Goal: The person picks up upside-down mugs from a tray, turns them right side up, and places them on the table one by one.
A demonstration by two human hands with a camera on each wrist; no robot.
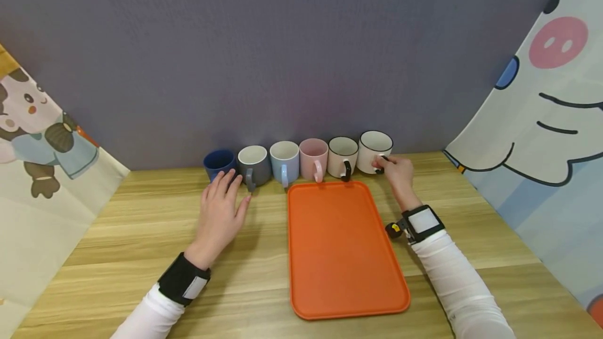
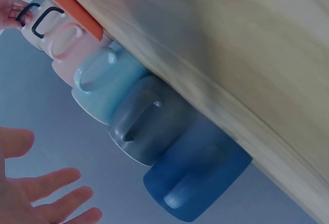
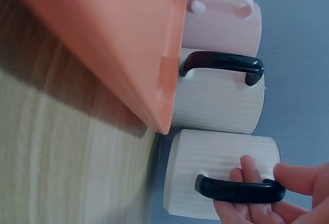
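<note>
My right hand (image 1: 399,176) grips the black handle (image 3: 240,190) of the white mug (image 3: 226,152) at the right end of a row, fingers hooked through it and thumb on top. Straight-fingered, my left hand (image 1: 219,219) hovers in front of the dark blue mug (image 1: 219,160) at the row's left end; the left wrist view shows it apart from the mugs. Between them stand a grey mug (image 1: 259,167), a light blue mug (image 1: 285,161), a pink mug (image 1: 313,157) and a cream mug (image 1: 340,161) with a black handle.
An orange tray (image 1: 346,250) lies on the wooden table (image 1: 254,286), its far edge close to the pink and cream mugs. A grey wall (image 1: 301,67) rises right behind the row. Printed cartoon sheets stand on the left (image 1: 56,135) and right sides.
</note>
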